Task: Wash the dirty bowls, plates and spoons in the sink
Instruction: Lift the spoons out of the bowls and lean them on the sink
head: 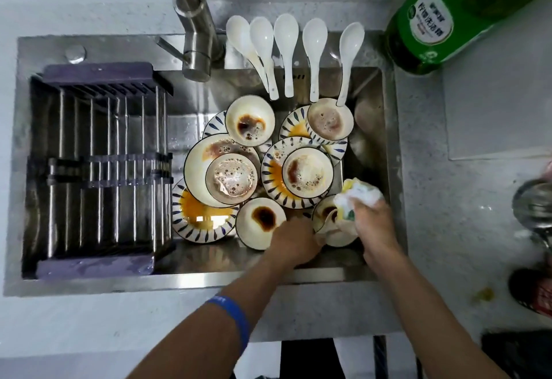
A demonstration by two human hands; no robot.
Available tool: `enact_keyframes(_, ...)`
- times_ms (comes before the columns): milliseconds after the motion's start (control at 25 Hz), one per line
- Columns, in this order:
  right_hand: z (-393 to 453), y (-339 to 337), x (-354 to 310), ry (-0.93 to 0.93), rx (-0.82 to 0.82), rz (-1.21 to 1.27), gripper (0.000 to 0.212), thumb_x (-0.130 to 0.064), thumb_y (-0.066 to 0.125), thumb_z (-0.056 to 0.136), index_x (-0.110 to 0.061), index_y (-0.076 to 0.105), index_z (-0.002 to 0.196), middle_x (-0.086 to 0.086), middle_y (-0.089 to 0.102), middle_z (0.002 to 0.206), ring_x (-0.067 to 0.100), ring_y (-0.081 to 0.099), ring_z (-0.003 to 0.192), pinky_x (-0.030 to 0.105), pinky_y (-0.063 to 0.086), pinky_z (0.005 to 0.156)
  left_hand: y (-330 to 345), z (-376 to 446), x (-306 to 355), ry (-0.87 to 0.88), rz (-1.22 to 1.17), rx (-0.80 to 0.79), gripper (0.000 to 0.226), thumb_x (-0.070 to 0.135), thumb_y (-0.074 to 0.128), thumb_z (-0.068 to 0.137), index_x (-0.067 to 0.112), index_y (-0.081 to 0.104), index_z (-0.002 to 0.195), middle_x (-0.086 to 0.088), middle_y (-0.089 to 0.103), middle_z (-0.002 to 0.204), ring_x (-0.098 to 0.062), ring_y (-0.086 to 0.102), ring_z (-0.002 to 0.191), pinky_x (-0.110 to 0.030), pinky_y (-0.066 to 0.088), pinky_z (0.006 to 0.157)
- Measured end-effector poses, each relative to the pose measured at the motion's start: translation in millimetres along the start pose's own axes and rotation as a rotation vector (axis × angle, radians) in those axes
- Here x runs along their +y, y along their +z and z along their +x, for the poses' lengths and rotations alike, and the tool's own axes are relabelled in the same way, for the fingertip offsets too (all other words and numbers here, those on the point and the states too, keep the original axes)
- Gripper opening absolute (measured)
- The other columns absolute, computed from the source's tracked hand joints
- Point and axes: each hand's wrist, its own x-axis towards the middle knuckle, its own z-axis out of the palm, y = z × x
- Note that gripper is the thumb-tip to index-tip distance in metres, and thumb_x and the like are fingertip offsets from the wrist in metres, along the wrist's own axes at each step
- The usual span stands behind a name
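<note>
Several dirty bowls and blue-patterned plates, stained brown and orange, are piled in the steel sink [298,262]. Several white spoons [286,50] lean over the sink's back rim. My right hand [372,223] grips a soapy yellow-green sponge [357,199] and presses it on a small stained bowl [325,217] at the front right of the pile. My left hand [294,242] holds that bowl's near-left rim. Another small bowl [258,220] with a dark brown stain lies just left of my left hand.
A purple-edged metal drain rack [101,166] fills the sink's left half. The faucet [194,26] stands at the back centre. A green detergent bottle [436,20] stands on the counter at back right. Blurred metal ware [534,208] lies at the right edge.
</note>
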Motion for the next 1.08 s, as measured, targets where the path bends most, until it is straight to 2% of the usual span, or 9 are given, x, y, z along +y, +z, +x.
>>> enact_keyframes(160,5.2,-2.0,6.6,-0.017,-0.034,0.023,0.024,-0.01,0.056,0.097,-0.026,0.059,0.115,0.001,0.066,0.103,0.025,0.067,0.098,0.051,0.058,0.085,18.1,15.7,11.5,-0.053,0.06,-0.066,0.026,0.023,0.057,0.097,0.003,0.064,0.113,-0.015,0.068,0.112,-0.032,0.066,0.105,-0.038,0.053,0.081)
enact_keyframes(280,1.6,2.2,7.4,0.023,-0.069,0.063,0.029,-0.013,0.056,0.097,-0.026,0.057,0.123,0.005,0.065,0.112,0.024,0.066,0.1,0.051,0.058,0.085,-14.1,-0.9,-8.7,0.012,0.075,-0.049,0.022,0.019,0.049,0.101,0.005,0.066,0.106,-0.009,0.065,0.097,-0.024,0.065,0.089,-0.034,0.051,0.07)
enact_keyframes(440,-1.9,14.9,3.2,0.001,-0.116,0.091,0.026,-0.017,0.057,0.098,-0.029,0.058,0.121,0.003,0.066,0.113,0.021,0.066,0.099,0.042,0.059,0.077,-83.0,-47.1,-63.7,-0.053,-0.152,0.207,0.035,0.033,0.043,0.106,0.013,0.067,0.09,-0.004,0.068,0.084,-0.017,0.065,0.076,-0.019,0.048,0.062)
enact_keyframes(560,-4.6,34.3,2.3,-0.012,-0.12,0.052,0.034,-0.022,0.061,0.096,-0.029,0.057,0.129,0.003,0.065,0.12,0.022,0.066,0.104,0.045,0.059,0.083,-111.0,-53.7,-118.2,-0.236,-0.062,0.349,0.033,0.029,0.044,0.105,0.009,0.066,0.091,-0.01,0.071,0.09,-0.024,0.068,0.081,-0.034,0.058,0.075)
enact_keyframes(720,-8.4,53.3,7.8,-0.006,-0.133,0.035,0.034,-0.02,0.062,0.094,-0.028,0.058,0.128,0.004,0.065,0.12,0.023,0.066,0.103,0.049,0.057,0.087,-109.7,-28.7,-131.8,-0.331,0.012,0.275,0.019,0.01,0.046,0.099,0.013,0.053,0.082,-0.007,0.064,0.085,-0.022,0.062,0.077,-0.036,0.059,0.081)
enact_keyframes(880,-16.2,61.9,4.0,0.127,-0.132,0.147,0.024,-0.018,0.06,0.096,-0.026,0.056,0.118,0.0,0.064,0.095,0.017,0.065,0.082,0.028,0.059,0.054,-111.9,-20.1,-140.0,-0.305,-0.217,0.176,0.027,0.007,0.045,0.097,0.016,0.052,0.073,-0.005,0.058,0.08,-0.02,0.054,0.072,-0.034,0.054,0.071)
enact_keyframes(960,-19.8,67.7,-1.4,0.185,-0.179,0.308,0.027,-0.014,0.06,0.096,-0.021,0.058,0.122,0.003,0.067,0.097,0.022,0.069,0.084,0.032,0.061,0.056,-121.2,-37.0,-133.5,-0.228,-0.413,0.154,0.024,0.009,0.047,0.102,0.017,0.053,0.08,-0.002,0.055,0.085,-0.016,0.053,0.076,-0.026,0.054,0.07)
enact_keyframes(1040,-15.2,74.0,-12.4,0.05,-0.257,0.245,0.034,-0.012,0.06,0.096,-0.024,0.055,0.127,0.005,0.067,0.112,0.025,0.069,0.097,0.033,0.061,0.067,-135.1,-57.1,-120.5,-0.153,-0.436,0.112,0.02,0.013,0.045,0.106,0.008,0.054,0.088,0.002,0.049,0.082,-0.008,0.051,0.071,-0.009,0.045,0.059)
enact_keyframes(1080,-11.8,78.0,-21.8,-0.147,-0.322,0.091,0.04,-0.01,0.061,0.095,-0.029,0.054,0.129,0.002,0.065,0.119,0.021,0.066,0.104,0.028,0.059,0.074,-143.5,-67.5,-112.6,-0.102,-0.424,0.117,0.021,0.012,0.042,0.106,0.008,0.051,0.088,0.004,0.044,0.079,-0.004,0.051,0.066,-0.006,0.04,0.054)
